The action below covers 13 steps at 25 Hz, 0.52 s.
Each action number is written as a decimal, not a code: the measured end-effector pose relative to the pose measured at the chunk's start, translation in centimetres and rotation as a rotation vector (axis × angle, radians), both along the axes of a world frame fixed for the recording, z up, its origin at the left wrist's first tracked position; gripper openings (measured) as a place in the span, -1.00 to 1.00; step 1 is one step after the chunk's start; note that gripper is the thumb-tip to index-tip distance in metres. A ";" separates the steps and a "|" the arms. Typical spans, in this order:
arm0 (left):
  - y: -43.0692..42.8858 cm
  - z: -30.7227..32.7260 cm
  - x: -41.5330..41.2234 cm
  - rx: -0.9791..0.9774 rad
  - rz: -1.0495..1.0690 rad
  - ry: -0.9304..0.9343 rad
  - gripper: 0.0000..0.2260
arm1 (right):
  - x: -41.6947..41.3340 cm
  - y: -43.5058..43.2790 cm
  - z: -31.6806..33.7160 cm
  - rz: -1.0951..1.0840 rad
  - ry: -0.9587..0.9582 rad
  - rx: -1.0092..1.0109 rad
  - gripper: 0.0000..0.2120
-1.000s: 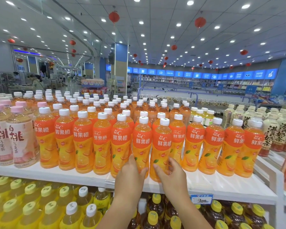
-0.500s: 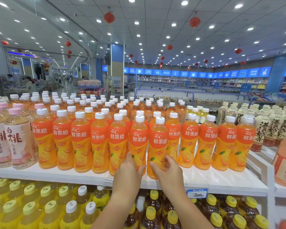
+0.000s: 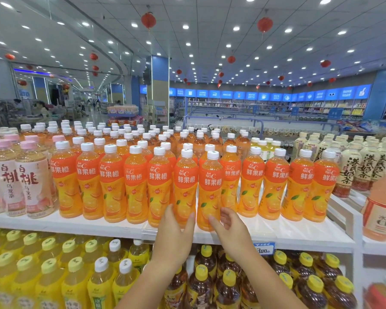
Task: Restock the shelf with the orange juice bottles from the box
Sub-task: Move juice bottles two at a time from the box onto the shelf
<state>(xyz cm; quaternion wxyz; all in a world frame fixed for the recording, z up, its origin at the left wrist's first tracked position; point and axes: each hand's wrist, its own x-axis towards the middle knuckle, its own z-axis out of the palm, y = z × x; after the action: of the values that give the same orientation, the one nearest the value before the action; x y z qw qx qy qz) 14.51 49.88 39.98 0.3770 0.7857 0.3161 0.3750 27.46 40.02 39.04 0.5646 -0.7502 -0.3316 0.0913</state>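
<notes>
Rows of orange juice bottles with white caps fill the white top shelf (image 3: 299, 229). Two of them stand at the shelf's front edge, a little ahead of the front row. My left hand (image 3: 175, 234) grips the base of the left one (image 3: 185, 184), fingers on its left side and thumb on its right. My right hand (image 3: 231, 230) is beside the base of the right one (image 3: 211, 188), its fingers spread and relaxed, the thumb tip close to the bottle. The box is out of view.
Pink-capped peach tea bottles (image 3: 29, 181) stand to the left and milk tea bottles (image 3: 352, 172) to the right of the orange rows. The shelf below holds yellow-capped drinks (image 3: 49, 273) and dark tea bottles (image 3: 227, 286). A price tag (image 3: 263, 249) hangs on the shelf edge.
My right hand has loosened from the right front bottle and its fingers have opened. My left hand keeps its hold. Both bottles stay upright at the shelf's front.
</notes>
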 end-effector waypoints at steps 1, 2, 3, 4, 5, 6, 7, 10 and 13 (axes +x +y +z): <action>-0.2 -0.4 -0.2 -0.032 -0.017 0.011 -0.31 | 0.0 -0.3 0.1 0.014 0.022 0.002 -0.37; -0.3 -0.8 -0.3 -0.058 -0.029 0.024 -0.29 | -0.1 -0.7 0.2 0.031 0.043 0.010 -0.36; -0.4 -1.0 -0.6 -0.081 -0.043 0.028 -0.28 | -0.2 -1.0 0.3 0.053 0.057 0.021 -0.37; -0.5 -1.2 -0.8 -0.103 -0.065 0.023 -0.28 | -0.4 -1.4 0.4 0.070 0.067 0.029 -0.38; -0.6 -1.2 -1.2 -0.122 -0.093 0.012 -0.29 | -0.6 -1.7 0.5 0.083 0.069 0.033 -0.39; -0.6 -1.1 -1.5 -0.137 -0.125 0.002 -0.30 | -0.8 -2.0 0.6 0.089 0.073 0.035 -0.39; -0.7 -1.1 -2.0 -0.151 -0.155 0.000 -0.32 | -1.1 -2.4 0.5 0.090 0.079 0.036 -0.40; -0.4 -1.1 -3.8 -0.154 -0.224 -0.001 -0.40 | -2.5 -3.5 0.2 0.059 0.080 0.018 -0.39; 0.0 -0.8 -5.7 -0.116 -0.322 0.022 -0.44 | -4.6 -4.6 -0.2 -0.031 0.099 0.000 -0.42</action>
<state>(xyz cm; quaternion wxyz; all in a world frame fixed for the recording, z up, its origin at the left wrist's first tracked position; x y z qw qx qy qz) 8.81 49.84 39.18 0.4735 0.8072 0.2115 0.2820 22.90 35.46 38.82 0.5818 -0.7497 -0.2917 0.1197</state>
